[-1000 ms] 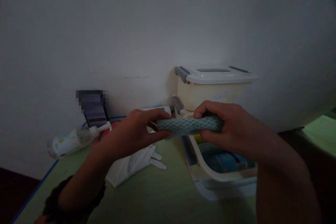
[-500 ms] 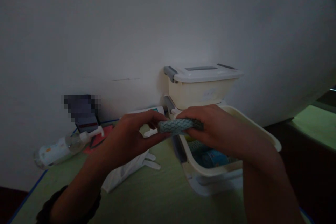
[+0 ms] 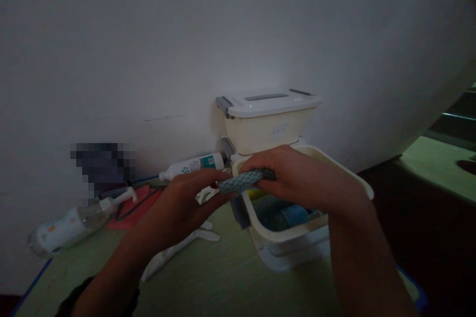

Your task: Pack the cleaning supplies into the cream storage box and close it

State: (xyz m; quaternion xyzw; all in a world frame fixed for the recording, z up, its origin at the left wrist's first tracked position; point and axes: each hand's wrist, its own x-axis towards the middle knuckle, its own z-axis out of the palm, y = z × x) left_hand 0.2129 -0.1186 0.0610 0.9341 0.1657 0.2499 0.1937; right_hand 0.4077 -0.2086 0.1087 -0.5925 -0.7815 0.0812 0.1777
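Observation:
Between my two hands is a small grey-green pad (image 3: pixel 245 181) with a woven, braided-looking surface, seen edge-on. My left hand (image 3: pixel 188 193) pinches its left end with the thumb below and fingers above. The right end is gripped by my right hand (image 3: pixel 297 173), whose fingers partly hide it. The pad tilts, its left end a little lower. It is held above the left rim of an open cream bin (image 3: pixel 293 235), which contains a blue-labelled bottle (image 3: pixel 293 215) and yellow and greenish items.
Behind the bin stands a lidded cream box (image 3: pixel 271 126) against the wall. A white bottle (image 3: pixel 193 165), a pump bottle (image 3: pixel 63 230), a red cloth (image 3: pixel 137 205), a pixelated dark object (image 3: pixel 102 168) and white gloves (image 3: pixel 178 247) lie to the left on the green table (image 3: pixel 208 282).
The view has shifted, so most things sit further left and more of the white bottle shows. The pad has tilted slightly, its left end lower. Both hands keep their hold on it.

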